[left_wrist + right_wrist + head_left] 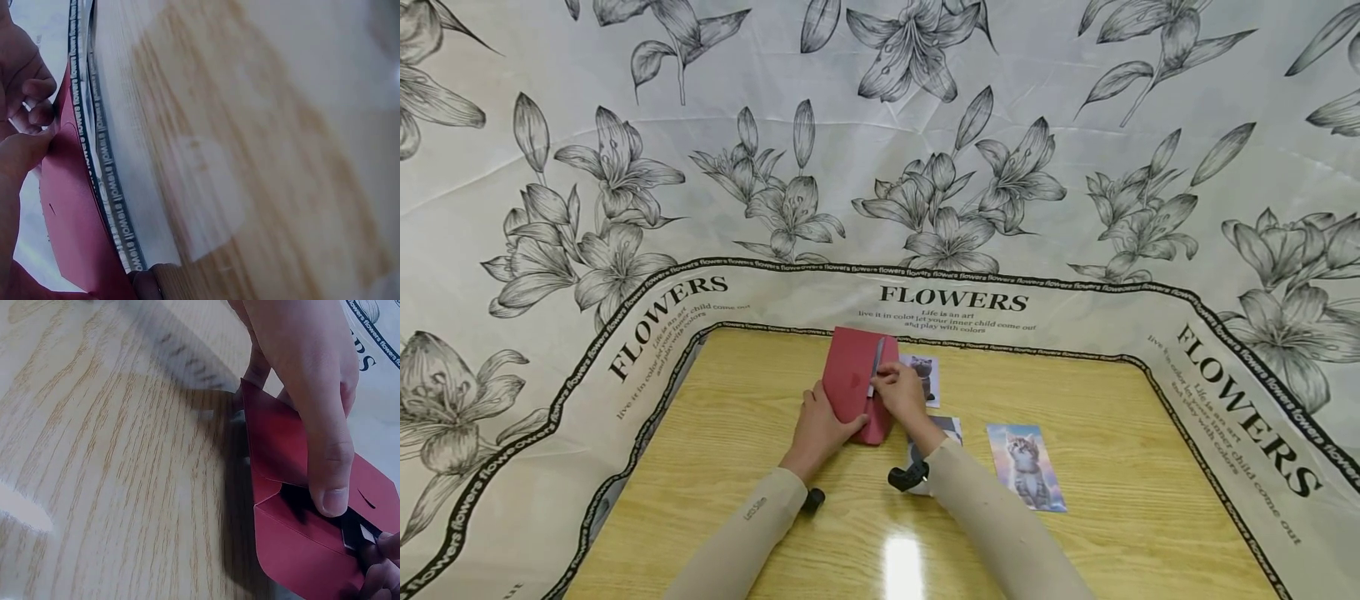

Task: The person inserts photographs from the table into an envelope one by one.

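Observation:
A red envelope (848, 375) with its flap side open is held tilted above the wooden table. My left hand (826, 427) grips its lower left part, the thumb (334, 487) lying over the front beside the opening. My right hand (901, 396) is at the opening on the right side. Its fingertips (378, 572) pinch a card (367, 534) that shows a small white piece; most of it is hidden inside the dark opening. In the left wrist view the envelope (75, 187) is seen edge-on, with the right hand (25, 75) at its far side.
On the table (737, 400) lie a kitten picture card (1028, 467) at the right, a grey cat card (928, 375) behind the right hand, and another card (953, 427) partly hidden by the right forearm. A flower-print cloth (955, 217) borders the table.

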`<action>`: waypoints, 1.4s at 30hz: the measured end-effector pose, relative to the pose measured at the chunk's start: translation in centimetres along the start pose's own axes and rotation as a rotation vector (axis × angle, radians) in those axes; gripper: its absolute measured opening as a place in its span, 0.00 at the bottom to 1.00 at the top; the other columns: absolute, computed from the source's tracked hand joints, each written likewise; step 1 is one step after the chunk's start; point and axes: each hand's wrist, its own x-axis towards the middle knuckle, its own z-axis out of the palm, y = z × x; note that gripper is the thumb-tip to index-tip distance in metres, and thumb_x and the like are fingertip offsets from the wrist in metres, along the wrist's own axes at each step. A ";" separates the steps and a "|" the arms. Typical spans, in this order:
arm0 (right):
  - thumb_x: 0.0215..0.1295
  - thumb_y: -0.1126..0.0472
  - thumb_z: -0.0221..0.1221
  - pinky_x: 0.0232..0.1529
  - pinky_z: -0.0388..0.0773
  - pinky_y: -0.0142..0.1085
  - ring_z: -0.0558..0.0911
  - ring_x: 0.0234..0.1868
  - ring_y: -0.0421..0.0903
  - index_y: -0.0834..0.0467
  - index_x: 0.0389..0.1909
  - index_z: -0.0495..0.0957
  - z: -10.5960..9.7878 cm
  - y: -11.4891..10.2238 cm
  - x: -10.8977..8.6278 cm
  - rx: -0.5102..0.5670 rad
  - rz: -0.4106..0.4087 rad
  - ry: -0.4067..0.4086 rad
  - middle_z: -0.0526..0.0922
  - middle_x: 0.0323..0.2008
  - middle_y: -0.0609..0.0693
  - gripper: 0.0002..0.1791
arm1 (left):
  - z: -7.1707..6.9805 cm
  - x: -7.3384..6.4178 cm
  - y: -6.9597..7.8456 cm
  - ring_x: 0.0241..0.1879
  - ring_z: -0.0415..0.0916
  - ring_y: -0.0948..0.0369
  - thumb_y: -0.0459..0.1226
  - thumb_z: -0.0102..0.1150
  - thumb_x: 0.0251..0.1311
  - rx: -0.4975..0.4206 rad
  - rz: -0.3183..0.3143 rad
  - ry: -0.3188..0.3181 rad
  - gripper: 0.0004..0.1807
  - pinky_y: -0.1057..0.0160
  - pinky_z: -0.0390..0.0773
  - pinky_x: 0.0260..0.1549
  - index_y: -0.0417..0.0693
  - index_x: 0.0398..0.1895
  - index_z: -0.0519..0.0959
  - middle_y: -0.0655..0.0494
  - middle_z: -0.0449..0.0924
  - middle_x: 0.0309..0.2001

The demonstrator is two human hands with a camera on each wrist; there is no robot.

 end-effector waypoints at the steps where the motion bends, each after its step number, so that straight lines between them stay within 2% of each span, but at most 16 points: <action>1: 0.72 0.58 0.71 0.39 0.84 0.41 0.89 0.42 0.49 0.58 0.54 0.88 0.0 0.0 0.0 0.001 -0.004 -0.001 0.91 0.39 0.52 0.14 | 0.0 0.0 0.0 0.49 0.76 0.42 0.59 0.79 0.57 0.001 -0.002 -0.001 0.62 0.43 0.82 0.52 0.30 0.79 0.56 0.32 0.69 0.57; 7: 0.73 0.59 0.69 0.36 0.83 0.40 0.89 0.38 0.48 0.59 0.53 0.88 -0.3 0.2 -0.1 0.024 -0.022 0.008 0.91 0.37 0.52 0.13 | 0.1 0.0 0.1 0.48 0.77 0.43 0.60 0.79 0.56 0.007 0.010 0.006 0.62 0.44 0.83 0.51 0.29 0.78 0.57 0.32 0.70 0.56; 11: 0.75 0.60 0.67 0.35 0.83 0.37 0.90 0.35 0.47 0.61 0.53 0.88 -0.7 0.3 -0.3 0.076 -0.019 0.017 0.90 0.34 0.52 0.12 | 0.2 0.0 0.0 0.48 0.77 0.43 0.59 0.79 0.56 0.003 0.001 0.002 0.61 0.44 0.83 0.51 0.29 0.77 0.58 0.32 0.69 0.57; 18: 0.76 0.62 0.65 0.27 0.80 0.36 0.90 0.35 0.57 0.62 0.52 0.86 -2.4 1.4 -0.1 0.159 0.019 0.029 0.91 0.33 0.55 0.10 | 0.2 0.1 -0.1 0.51 0.77 0.42 0.59 0.79 0.56 -0.009 -0.016 -0.005 0.61 0.43 0.82 0.53 0.31 0.78 0.57 0.33 0.68 0.58; 22: 0.76 0.61 0.65 0.29 0.77 0.33 0.90 0.36 0.54 0.62 0.50 0.87 -3.6 2.2 0.3 0.115 0.016 0.070 0.91 0.33 0.55 0.10 | 0.3 0.2 -0.1 0.51 0.77 0.42 0.60 0.79 0.56 -0.010 -0.017 -0.002 0.61 0.43 0.83 0.53 0.31 0.78 0.58 0.33 0.69 0.58; 29: 0.72 0.59 0.67 0.33 0.78 0.39 0.85 0.32 0.50 0.61 0.43 0.86 -5.7 4.3 0.4 -0.021 0.030 0.142 0.88 0.35 0.55 0.09 | 0.3 0.2 -0.2 0.51 0.77 0.42 0.59 0.80 0.56 -0.017 -0.034 -0.014 0.61 0.44 0.83 0.53 0.32 0.78 0.57 0.34 0.68 0.58; 36: 0.71 0.53 0.69 0.39 0.81 0.48 0.87 0.40 0.57 0.61 0.48 0.84 -7.1 6.0 0.2 -0.091 0.089 0.092 0.89 0.42 0.59 0.16 | 0.3 0.0 -0.2 0.51 0.77 0.42 0.58 0.80 0.56 -0.021 -0.032 -0.004 0.60 0.42 0.83 0.53 0.31 0.78 0.58 0.33 0.69 0.58; 42: 0.71 0.50 0.70 0.46 0.81 0.53 0.85 0.45 0.57 0.62 0.53 0.81 -7.4 6.9 0.1 -0.143 0.125 0.061 0.87 0.46 0.60 0.22 | 0.4 0.0 -0.3 0.52 0.77 0.42 0.59 0.80 0.56 -0.012 -0.037 -0.013 0.61 0.43 0.83 0.54 0.32 0.78 0.57 0.34 0.69 0.59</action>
